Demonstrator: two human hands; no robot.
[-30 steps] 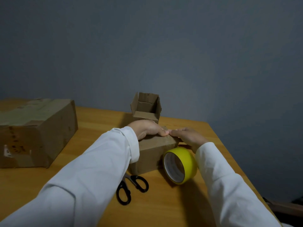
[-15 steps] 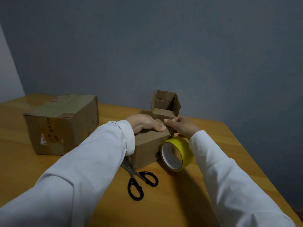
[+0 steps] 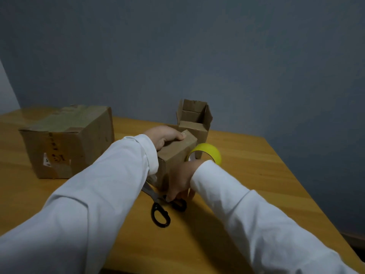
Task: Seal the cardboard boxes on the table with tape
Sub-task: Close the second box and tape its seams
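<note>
My left hand [image 3: 165, 136] grips the top of the small box [image 3: 175, 155] at table [image 3: 256, 175] centre. My right hand [image 3: 180, 181], fingers curled, pinches the scissors [image 3: 160, 206] handle, partly screening the yellow tape roll [image 3: 207, 154]. Open box [image 3: 194, 120] behind; large taped box [image 3: 67, 139] left.

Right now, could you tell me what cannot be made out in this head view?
- Scissors: blade tips hidden under the left sleeve.
- Tape roll: lower part hidden behind the right hand.
- Small box: top seam covered by the left hand.
- Big box: label too blurred to read.
</note>
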